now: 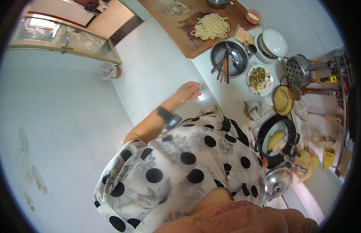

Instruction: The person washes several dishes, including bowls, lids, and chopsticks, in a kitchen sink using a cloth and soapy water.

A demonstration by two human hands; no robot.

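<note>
My left hand [189, 91] hangs over the tiled floor beside the counter, fingers loosely curled and apart, nothing seen in it. A dark band with a small device [169, 118] circles that wrist. Of my right hand only a sliver of skin, apparently a finger [265, 163], shows past my blouse beside the black wok [291, 128]; whether it grips anything is hidden. Inside the wok lies a yellow folded piece of food [276, 139]. A plate of chopped food [258, 78] sits farther along the counter, near a metal bowl [219, 48] with several chopsticks across its rim.
Pale noodles [212, 26] are heaped on a wooden board [195, 49]. Stacked plates [275, 42] stand by the wall, near a perforated ladle [297, 70]. A yellow-brown round dish [283, 100] is beyond the wok. A metal lid [279, 183] lies nearer me; a waste bin [110, 71] stands left.
</note>
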